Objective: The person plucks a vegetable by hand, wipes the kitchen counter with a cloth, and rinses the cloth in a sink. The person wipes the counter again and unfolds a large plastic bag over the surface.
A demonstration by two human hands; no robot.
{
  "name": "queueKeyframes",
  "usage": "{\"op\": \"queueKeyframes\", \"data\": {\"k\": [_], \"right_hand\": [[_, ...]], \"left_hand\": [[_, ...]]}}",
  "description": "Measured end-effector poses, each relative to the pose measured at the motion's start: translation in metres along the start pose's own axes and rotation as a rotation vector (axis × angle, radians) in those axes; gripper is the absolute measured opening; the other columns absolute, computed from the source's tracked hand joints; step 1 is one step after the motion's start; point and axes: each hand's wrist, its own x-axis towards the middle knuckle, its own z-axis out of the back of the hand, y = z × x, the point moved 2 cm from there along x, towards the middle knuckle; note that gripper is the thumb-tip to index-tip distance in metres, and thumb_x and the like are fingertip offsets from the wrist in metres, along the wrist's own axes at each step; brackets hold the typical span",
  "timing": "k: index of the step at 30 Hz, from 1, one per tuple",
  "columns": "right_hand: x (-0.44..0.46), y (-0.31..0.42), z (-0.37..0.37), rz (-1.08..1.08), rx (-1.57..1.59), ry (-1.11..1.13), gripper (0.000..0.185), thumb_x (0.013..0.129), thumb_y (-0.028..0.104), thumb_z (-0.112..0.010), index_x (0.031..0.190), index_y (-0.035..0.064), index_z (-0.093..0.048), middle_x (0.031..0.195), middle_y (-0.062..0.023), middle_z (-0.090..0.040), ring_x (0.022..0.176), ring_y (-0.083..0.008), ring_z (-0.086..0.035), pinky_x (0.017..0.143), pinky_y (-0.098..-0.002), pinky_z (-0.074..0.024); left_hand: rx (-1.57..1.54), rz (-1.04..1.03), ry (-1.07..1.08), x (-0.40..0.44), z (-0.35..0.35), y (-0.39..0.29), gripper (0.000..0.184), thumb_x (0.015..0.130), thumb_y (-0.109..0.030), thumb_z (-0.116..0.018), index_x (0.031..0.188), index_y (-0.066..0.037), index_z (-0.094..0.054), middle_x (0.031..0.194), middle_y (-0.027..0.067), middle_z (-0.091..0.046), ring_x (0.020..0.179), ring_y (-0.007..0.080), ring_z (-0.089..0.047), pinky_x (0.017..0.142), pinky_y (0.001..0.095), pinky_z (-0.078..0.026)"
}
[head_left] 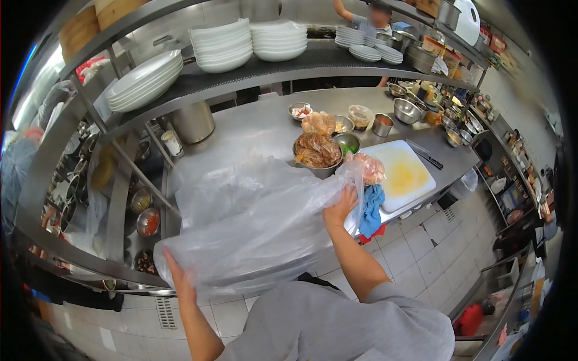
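Note:
A large clear plastic bag [253,210] is spread out in front of me, over the front of the steel worktop. At its lower left edge my left hand [180,277] grips the plastic, its fingers partly covered by a fold. My right hand [341,207] is closed on the bag's right edge. Just beyond that hand lie a bag of pale pink meat [368,168] and a blue cloth [372,210]. Behind the plastic stands a metal bowl holding a bag of brown marinated food [317,150].
A stained white cutting board [408,174] and a knife [430,157] lie to the right. Small metal bowls [407,111] stand farther back. Overhead, a steel shelf [325,67] carries stacked white dishes [221,45]. Another person [368,23] stands across the counter.

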Motion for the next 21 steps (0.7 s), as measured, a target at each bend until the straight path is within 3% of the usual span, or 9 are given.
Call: {"op": "queueKeyframes", "data": {"k": [2, 7, 9, 13, 15, 16, 18, 19, 21], "right_hand": [[0.01, 0.014, 0.03, 0.121, 0.009, -0.042, 0.036, 0.086, 0.028, -0.068, 0.116, 0.0091, -0.069, 0.159, -0.0158, -0.042, 0.147, -0.0453, -0.031, 0.117, -0.0602, -0.0238], [0.036, -0.018, 0.064, 0.113, 0.05, -0.069, 0.03, 0.083, 0.027, -0.07, 0.107, 0.0109, -0.074, 0.157, -0.0144, -0.045, 0.144, -0.0443, -0.034, 0.115, -0.0578, -0.0241], [0.037, -0.012, 0.079, 0.083, -0.13, -0.071, 0.027, 0.074, 0.02, -0.077, 0.1, 0.0132, -0.073, 0.152, -0.0101, -0.05, 0.137, -0.0414, -0.043, 0.112, -0.0544, -0.03], [0.039, -0.013, 0.086, 0.047, -0.14, -0.01, 0.031, 0.074, 0.021, -0.078, 0.104, 0.016, -0.075, 0.152, -0.0071, -0.051, 0.133, -0.039, -0.045, 0.111, -0.0529, -0.0293], [0.041, -0.01, 0.09, -0.007, -0.14, 0.084, 0.031, 0.078, 0.021, -0.075, 0.108, 0.0168, -0.075, 0.154, -0.0051, -0.05, 0.132, -0.0386, -0.046, 0.11, -0.055, -0.0317], [0.043, -0.01, 0.092, -0.006, -0.14, 0.086, 0.031, 0.078, 0.021, -0.075, 0.108, 0.0168, -0.075, 0.154, -0.0051, -0.05, 0.132, -0.0386, -0.046, 0.11, -0.055, -0.0317], [0.051, -0.015, 0.095, -0.163, -0.098, 0.082, 0.031, 0.083, 0.022, -0.069, 0.113, 0.0137, -0.076, 0.152, -0.0059, -0.054, 0.133, -0.0374, -0.045, 0.111, -0.0548, -0.033], [0.056, -0.025, 0.095, -0.171, -0.094, 0.082, 0.031, 0.083, 0.022, -0.069, 0.113, 0.0137, -0.076, 0.152, -0.0059, -0.054, 0.133, -0.0374, -0.045, 0.111, -0.0548, -0.033], [0.067, -0.05, 0.1, -0.276, -0.142, 0.13, 0.035, 0.087, 0.023, -0.064, 0.119, 0.0144, -0.074, 0.152, -0.0067, -0.054, 0.136, -0.0367, -0.045, 0.11, -0.0578, -0.0353]], "left_hand": [[-0.03, 0.041, 0.04, -0.005, 0.019, -0.012, 0.099, 0.074, -0.004, -0.065, 0.162, 0.0, -0.021, 0.171, 0.0178, -0.018, 0.159, 0.0284, -0.013, 0.127, 0.0389, -0.009], [-0.133, 0.15, -0.017, -0.016, 0.065, 0.017, 0.08, 0.077, -0.004, -0.064, 0.153, 0.003, -0.039, 0.164, 0.0205, -0.033, 0.155, 0.032, -0.024, 0.126, 0.0393, -0.017], [0.277, 0.098, -0.121, -0.018, 0.065, 0.022, 0.072, 0.082, -0.011, -0.068, 0.147, 0.006, -0.044, 0.158, 0.0247, -0.038, 0.152, 0.0358, -0.029, 0.123, 0.0417, -0.024], [0.616, 0.125, -0.119, -0.018, 0.046, 0.013, 0.079, 0.082, -0.02, -0.075, 0.149, 0.007, -0.041, 0.159, 0.0276, -0.034, 0.151, 0.0393, -0.029, 0.122, 0.0424, -0.027], [0.84, 0.061, -0.415, -0.023, 0.028, -0.013, 0.093, 0.079, -0.025, -0.081, 0.153, 0.004, -0.033, 0.163, 0.0293, -0.023, 0.152, 0.0423, -0.024, 0.12, 0.0495, -0.029], [0.841, 0.063, -0.417, -0.024, 0.024, -0.007, 0.093, 0.079, -0.025, -0.081, 0.153, 0.004, -0.033, 0.163, 0.0293, -0.023, 0.152, 0.0423, -0.024, 0.12, 0.0495, -0.029], [1.238, -0.172, -0.773, -0.028, 0.018, 0.004, 0.106, 0.074, -0.024, -0.086, 0.156, 0.0, -0.024, 0.16, 0.0276, -0.023, 0.15, 0.0443, -0.024, 0.119, 0.0541, -0.032], [1.241, -0.181, -0.771, -0.03, 0.023, 0.008, 0.106, 0.074, -0.024, -0.086, 0.156, 0.0, -0.024, 0.16, 0.0276, -0.023, 0.15, 0.0443, -0.024, 0.119, 0.0541, -0.032], [0.967, -0.531, -0.673, -0.039, 0.033, 0.018, 0.11, 0.071, -0.029, -0.09, 0.155, -0.004, -0.024, 0.157, 0.027, -0.024, 0.149, 0.0458, -0.022, 0.115, 0.0636, -0.031]]}}
